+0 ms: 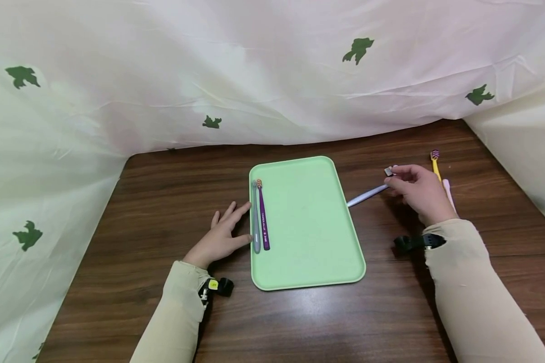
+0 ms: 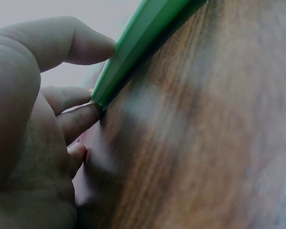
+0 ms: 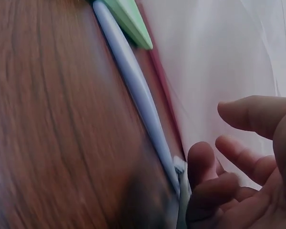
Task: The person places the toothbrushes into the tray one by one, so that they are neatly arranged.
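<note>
A light green tray lies on the table, with a grey toothbrush and a purple toothbrush side by side along its left edge. My left hand has its fingers spread and rests its thumb and fingertips on the tray's left rim. Over to the right, my right hand hovers close over a lavender toothbrush, whose handle end meets the tray's right edge. The lavender brush's other end is hidden by the hand. Beside the right fingertips shows a small pale brush head, its handle mostly hidden. Thumb and fingers stand apart there.
Past the right hand, a yellow toothbrush and a pale pink handle lie on the brown wooden table. White cloth with green patches hangs behind the table and along its sides.
</note>
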The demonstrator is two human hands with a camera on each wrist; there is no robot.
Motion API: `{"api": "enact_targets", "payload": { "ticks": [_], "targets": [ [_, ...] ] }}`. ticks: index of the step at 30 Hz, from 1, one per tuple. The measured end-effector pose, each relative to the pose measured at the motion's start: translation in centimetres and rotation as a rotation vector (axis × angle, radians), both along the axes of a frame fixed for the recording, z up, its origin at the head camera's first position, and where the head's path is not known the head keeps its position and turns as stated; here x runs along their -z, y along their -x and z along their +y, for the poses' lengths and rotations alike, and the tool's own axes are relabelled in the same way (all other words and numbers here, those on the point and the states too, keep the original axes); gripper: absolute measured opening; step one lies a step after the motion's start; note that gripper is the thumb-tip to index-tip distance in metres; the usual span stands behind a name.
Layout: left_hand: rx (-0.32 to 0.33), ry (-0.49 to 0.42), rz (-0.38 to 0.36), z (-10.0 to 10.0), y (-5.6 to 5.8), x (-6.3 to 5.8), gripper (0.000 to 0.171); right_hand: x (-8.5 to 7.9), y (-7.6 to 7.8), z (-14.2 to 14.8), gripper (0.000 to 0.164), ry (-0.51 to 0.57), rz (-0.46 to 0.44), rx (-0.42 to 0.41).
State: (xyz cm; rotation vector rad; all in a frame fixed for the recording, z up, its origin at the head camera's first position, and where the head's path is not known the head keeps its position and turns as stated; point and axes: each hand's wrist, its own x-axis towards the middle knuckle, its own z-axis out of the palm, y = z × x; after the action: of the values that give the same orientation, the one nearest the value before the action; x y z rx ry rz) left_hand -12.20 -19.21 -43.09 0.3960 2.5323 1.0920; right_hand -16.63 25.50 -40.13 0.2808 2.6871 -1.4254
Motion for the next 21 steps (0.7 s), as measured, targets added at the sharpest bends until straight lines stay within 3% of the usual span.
{"api": "enact_targets", "payload": {
  "ticks": [12, 21],
  "targets": [
    [-0.002, -0.015, -0.004, 0.0, 0.0, 0.0, 0.076, 0.5, 0.2, 1.6, 0.043, -0.064, -0.023, 0.057],
    [0.002, -0.019, -0.004, 0.0, 0.0, 0.0, 0.076, 0.6, 0.3, 2.5, 0.04, -0.174, -0.039, 0.06]
  ]
}}
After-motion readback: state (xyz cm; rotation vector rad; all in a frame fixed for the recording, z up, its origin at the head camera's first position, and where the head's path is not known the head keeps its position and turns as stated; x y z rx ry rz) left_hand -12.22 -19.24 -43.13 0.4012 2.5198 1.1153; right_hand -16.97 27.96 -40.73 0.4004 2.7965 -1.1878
